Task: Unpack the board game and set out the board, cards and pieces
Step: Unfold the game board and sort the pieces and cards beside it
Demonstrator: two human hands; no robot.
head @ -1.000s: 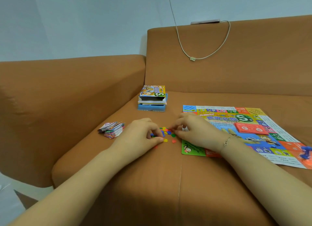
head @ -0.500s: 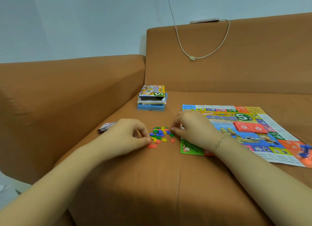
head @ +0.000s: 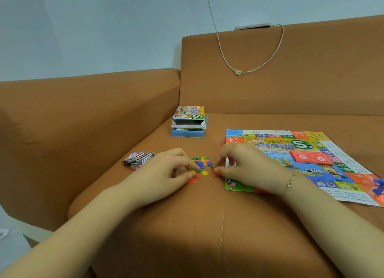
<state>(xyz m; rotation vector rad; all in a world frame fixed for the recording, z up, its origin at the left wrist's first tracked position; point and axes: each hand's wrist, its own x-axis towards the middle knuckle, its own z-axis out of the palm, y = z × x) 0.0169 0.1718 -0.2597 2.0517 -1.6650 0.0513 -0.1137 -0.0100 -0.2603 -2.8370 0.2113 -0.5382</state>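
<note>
A small heap of coloured plastic pieces (head: 202, 163) lies on the sofa seat between my hands. My left hand (head: 166, 171) is at the heap's left edge, thumb and forefinger pinching at pieces there. On the right edge sits my right hand (head: 247, 165), fingers curled round a small white piece (head: 229, 163), thumb tip on a red piece. The unfolded game board (head: 270, 146) lies flat to the right, partly under my right wrist, with a red card stack (head: 311, 158) on it. A pile of paper money (head: 138, 160) lies left of my left hand.
The open game box (head: 190, 116) rests on a blue tray (head: 188, 133) at the back of the seat. Blue figures (head: 379, 186) stand at the board's right edge. The sofa armrest (head: 83, 115) rises on the left; a cable (head: 239, 71) hangs over the backrest.
My left hand drew back to the left, uncovering the heap and the money pile, and now closes on the heap's left edge. My right hand barely moved.
</note>
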